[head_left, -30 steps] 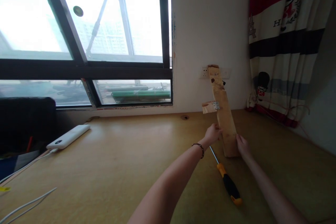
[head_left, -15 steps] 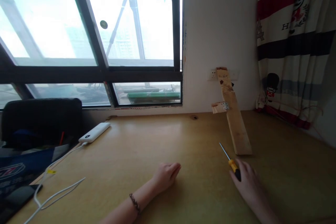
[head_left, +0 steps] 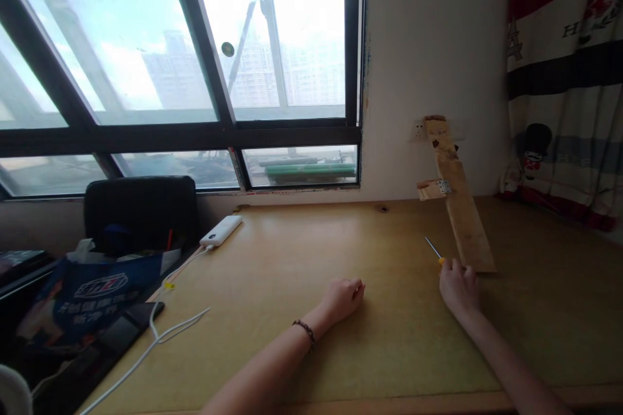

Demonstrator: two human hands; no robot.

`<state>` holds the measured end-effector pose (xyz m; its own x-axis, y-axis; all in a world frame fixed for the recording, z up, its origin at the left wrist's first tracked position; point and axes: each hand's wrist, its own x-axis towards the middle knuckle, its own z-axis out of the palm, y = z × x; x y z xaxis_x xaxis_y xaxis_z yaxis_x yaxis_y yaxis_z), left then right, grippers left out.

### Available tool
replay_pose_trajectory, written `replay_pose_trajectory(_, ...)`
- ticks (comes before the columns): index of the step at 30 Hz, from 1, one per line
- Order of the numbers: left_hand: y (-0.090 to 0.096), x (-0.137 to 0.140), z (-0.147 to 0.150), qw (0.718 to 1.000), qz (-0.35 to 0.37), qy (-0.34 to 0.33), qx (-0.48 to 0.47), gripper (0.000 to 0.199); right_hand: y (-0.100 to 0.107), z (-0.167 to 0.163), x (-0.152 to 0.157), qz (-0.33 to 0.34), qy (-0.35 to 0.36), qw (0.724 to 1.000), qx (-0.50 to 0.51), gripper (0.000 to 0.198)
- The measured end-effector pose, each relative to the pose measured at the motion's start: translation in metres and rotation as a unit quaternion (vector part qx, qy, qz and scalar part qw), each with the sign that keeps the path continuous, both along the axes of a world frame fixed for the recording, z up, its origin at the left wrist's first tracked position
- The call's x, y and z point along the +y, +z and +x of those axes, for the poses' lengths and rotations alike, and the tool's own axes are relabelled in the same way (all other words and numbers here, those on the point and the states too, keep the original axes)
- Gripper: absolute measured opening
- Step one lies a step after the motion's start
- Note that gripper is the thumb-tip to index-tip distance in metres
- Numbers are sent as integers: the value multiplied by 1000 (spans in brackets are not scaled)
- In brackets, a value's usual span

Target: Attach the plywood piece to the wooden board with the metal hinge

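My right hand [head_left: 459, 286] is closed over the handle of a screwdriver [head_left: 435, 250], low over the table. Its metal shaft points away and to the left, and only a bit of yellow handle shows. Just beyond that hand stands a wooden plank [head_left: 468, 220], tilted against the wall, with a small wood piece [head_left: 430, 190] joined to its left side by a metal hinge [head_left: 443, 187]. My left hand [head_left: 343, 298] rests on the table with curled fingers; whatever they may hold is hidden. A dark bracelet [head_left: 305, 332] circles that wrist.
The wooden table [head_left: 292, 246] meets a wall and window at the back. On the left lie a white power bank [head_left: 222, 230] and a white cable [head_left: 146, 353]. A black chair [head_left: 141, 207] with a blue bag [head_left: 97, 295] stands beyond the left edge. A curtain [head_left: 559, 84] hangs at right.
The view has swung left and shows more of the chair and bag. My right hand has closed over the screwdriver's handle, covering most of it. My left hand stays curled on the table.
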<state>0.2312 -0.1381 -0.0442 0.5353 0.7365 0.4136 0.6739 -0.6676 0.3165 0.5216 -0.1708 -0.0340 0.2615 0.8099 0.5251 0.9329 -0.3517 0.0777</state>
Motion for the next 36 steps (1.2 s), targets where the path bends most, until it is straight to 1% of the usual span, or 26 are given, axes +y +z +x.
replay_pose_trajectory(1,0,1,0,1000,-1,14,-12,34,5,-16,1,34,10,999,0,27)
replay_pose_trajectory(2,1,1,1,999,-2,28,-26,34,9,-36,0,65,40,997,4,30)
replay_pose_trajectory(3,1,1,1,998,-4,40,-42,35,13,-59,-2,86,89,992,17,30)
replay_pose_trajectory(4,0,1,1,997,-7,48,-57,35,15,-83,-5,94,153,983,39,27)
replay_pose_trajectory(6,-1,1,-1,995,-20,46,-86,34,17,-131,-12,76,264,957,96,19)
replay_pose_trajectory(7,-2,1,-2,994,-30,39,-101,33,15,-152,-15,65,293,946,125,24)
replay_pose_trajectory(9,-3,1,-6,989,-53,28,-135,34,11,-183,-18,50,343,923,168,31)
replay_pose_trajectory(11,-3,3,-9,981,-77,37,-172,35,6,-200,-13,39,356,911,203,35)
replay_pose_trajectory(14,-2,10,-12,961,-113,92,-236,37,0,-211,5,20,331,901,278,41)
replay_pose_trajectory(16,-2,16,-13,944,-136,122,-276,37,-2,-214,17,10,316,884,344,45)
replay_pose_trajectory(18,-3,20,-13,931,-154,135,-303,36,-4,-216,24,11,316,863,394,45)
replay_pose_trajectory(22,-5,24,-12,919,-172,128,-331,34,-7,-215,25,36,351,822,447,41)
replay_pose_trajectory(24,-5,24,-11,915,-183,114,-342,35,-7,-212,23,46,360,815,451,38)
replay_pose_trajectory(26,-3,24,-12,911,-193,111,-349,36,-7,-211,23,53,358,818,447,36)
replay_pose_trajectory(28,-1,23,-13,909,-193,120,-349,39,-8,-211,23,59,355,817,450,31)
replay_pose_trajectory(31,1,19,-16,913,-181,140,-338,41,-8,-211,22,62,360,805,467,21)
replay_pose_trajectory(33,2,16,-18,920,-169,143,-323,42,-9,-210,22,59,364,798,477,18)
replay_pose_trajectory(36,3,9,-18,935,-145,141,-292,43,-9,-207,23,59,356,793,490,19)
